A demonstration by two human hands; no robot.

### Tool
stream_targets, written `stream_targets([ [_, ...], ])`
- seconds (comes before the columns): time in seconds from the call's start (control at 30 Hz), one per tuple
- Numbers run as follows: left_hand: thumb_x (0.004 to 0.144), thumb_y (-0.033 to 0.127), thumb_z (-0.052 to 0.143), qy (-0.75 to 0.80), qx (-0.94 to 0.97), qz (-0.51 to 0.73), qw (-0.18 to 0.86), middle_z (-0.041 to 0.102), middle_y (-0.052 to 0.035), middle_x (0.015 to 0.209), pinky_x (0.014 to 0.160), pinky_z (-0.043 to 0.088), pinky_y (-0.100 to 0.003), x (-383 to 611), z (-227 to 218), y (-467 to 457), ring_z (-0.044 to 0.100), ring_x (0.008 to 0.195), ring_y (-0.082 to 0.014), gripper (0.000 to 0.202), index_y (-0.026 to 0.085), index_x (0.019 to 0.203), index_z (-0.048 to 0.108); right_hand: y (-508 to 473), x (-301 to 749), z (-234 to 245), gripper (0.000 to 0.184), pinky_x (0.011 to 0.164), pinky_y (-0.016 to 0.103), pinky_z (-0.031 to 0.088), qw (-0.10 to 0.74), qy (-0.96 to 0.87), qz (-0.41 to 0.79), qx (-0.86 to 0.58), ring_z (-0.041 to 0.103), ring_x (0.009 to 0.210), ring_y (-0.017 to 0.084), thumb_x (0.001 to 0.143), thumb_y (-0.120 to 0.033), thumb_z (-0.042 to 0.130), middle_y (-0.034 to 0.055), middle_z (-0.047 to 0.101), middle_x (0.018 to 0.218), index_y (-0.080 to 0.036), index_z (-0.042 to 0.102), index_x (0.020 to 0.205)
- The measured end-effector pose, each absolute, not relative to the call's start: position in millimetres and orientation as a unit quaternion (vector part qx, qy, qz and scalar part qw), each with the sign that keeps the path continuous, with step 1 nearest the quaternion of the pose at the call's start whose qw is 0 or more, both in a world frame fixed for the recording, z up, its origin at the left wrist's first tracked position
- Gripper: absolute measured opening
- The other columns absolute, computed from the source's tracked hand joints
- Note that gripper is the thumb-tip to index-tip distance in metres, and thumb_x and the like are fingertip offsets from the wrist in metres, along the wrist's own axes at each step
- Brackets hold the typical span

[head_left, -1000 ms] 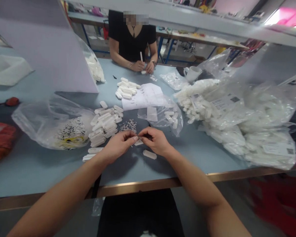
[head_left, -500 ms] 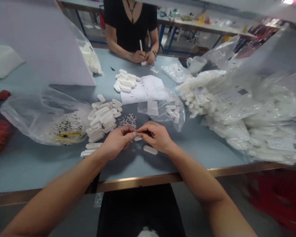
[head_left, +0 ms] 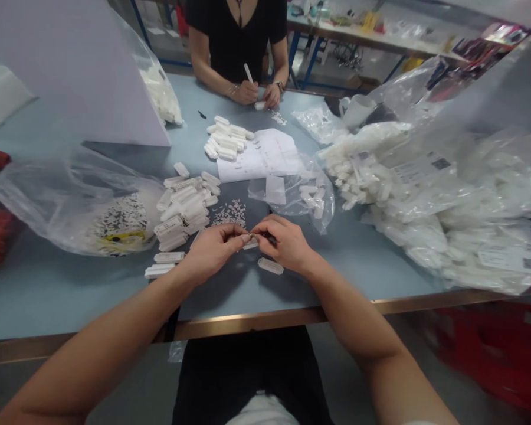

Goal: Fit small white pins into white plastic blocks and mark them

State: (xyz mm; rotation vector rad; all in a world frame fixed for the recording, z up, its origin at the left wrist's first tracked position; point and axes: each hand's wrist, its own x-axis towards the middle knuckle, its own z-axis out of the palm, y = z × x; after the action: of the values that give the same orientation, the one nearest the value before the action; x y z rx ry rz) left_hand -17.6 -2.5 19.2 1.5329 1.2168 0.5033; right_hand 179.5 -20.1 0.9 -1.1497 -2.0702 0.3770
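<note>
Blue-grey tabletop (head_left: 358,260) spreads across my view. From the left comes a clear bag (head_left: 39,183), then loosely piled white casings (head_left: 186,200); a knock from the left hand (head_left: 216,251) could topple them, I judge. Tiny white bits (head_left: 230,212) lie just beyond that hand, and a careless sweep could scatter them. Next, a single casing (head_left: 250,244) shows at the pinched fingertips, meeting the right hand (head_left: 287,242); I cannot tell what either grasps, so something small could slip.

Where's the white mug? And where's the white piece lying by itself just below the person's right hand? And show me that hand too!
White mug (head_left: 359,112): head view, side of its body.
White piece (head_left: 271,266): head view, middle of its top face.
Right hand (head_left: 288,243): head view, back of the hand.
</note>
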Motion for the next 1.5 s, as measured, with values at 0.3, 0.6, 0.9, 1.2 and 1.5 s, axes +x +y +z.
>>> stream_targets([
  [0.3, 0.088, 0.046, 0.053, 0.521, 0.812, 0.079, 0.251, 0.071, -0.0043, 0.079, 0.07, 0.044, -0.031, -19, 8, 0, 0.066, 0.074, -0.0238, 0.04, 0.019, 0.114, 0.064, -11, 199, 8, 0.015, 0.075, 0.029, 0.046, 0.112, -0.9, 0.09, -0.412, 0.058, 0.085, 0.018, 0.09, -0.01, 0.051, 0.007, 0.062, 0.088, -0.014, 0.066, 0.092],
  [0.6, 0.092, 0.045, 0.049, 0.483, 0.857, 0.011, 0.177, 0.074, -0.0097, 0.103, 0.074, 0.049, -0.035, -17, 1, -3, 0.07, 0.093, -0.0297, 0.037, 0.02, 0.116, 0.062, -13, 198, 6, 0.016, 0.074, 0.03, 0.043, 0.096, -0.919, 0.037, -0.381, 0.053, 0.084, 0.019, 0.092, -0.012, 0.049, 0.0068, 0.06, 0.086, -0.014, 0.064, 0.088],
  [0.9, 0.092, 0.045, 0.048, 0.488, 0.85, 0.015, 0.196, 0.074, -0.0107, 0.103, 0.075, 0.048, -0.035, -16, 2, -3, 0.069, 0.092, -0.0293, 0.037, 0.02, 0.115, 0.063, -13, 199, 8, 0.02, 0.072, 0.03, 0.043, 0.079, -0.928, 0.029, -0.363, 0.052, 0.083, 0.018, 0.094, -0.011, 0.047, 0.0073, 0.06, 0.083, -0.013, 0.066, 0.087],
  [1.2, 0.089, 0.046, 0.053, 0.495, 0.831, 0.049, 0.249, 0.074, -0.013, 0.101, 0.077, 0.046, -0.036, -17, 0, -4, 0.068, 0.091, -0.0312, 0.038, 0.02, 0.113, 0.064, -18, 206, 19, 0.02, 0.072, 0.031, 0.041, 0.081, -0.927, 0.005, -0.367, 0.054, 0.084, 0.019, 0.091, -0.015, 0.052, 0.0067, 0.064, 0.089, -0.017, 0.07, 0.099],
  [1.5, 0.085, 0.052, 0.056, 0.512, 0.792, 0.109, 0.313, 0.068, -0.0049, 0.076, 0.067, 0.041, -0.03, -20, 8, 4, 0.063, 0.073, -0.023, 0.038, 0.02, 0.103, 0.066, -18, 205, 16, 0.021, 0.068, 0.031, 0.038, 0.093, -0.92, -0.023, -0.38, 0.054, 0.077, 0.018, 0.089, -0.017, 0.053, 0.0036, 0.065, 0.078, -0.021, 0.072, 0.099],
])
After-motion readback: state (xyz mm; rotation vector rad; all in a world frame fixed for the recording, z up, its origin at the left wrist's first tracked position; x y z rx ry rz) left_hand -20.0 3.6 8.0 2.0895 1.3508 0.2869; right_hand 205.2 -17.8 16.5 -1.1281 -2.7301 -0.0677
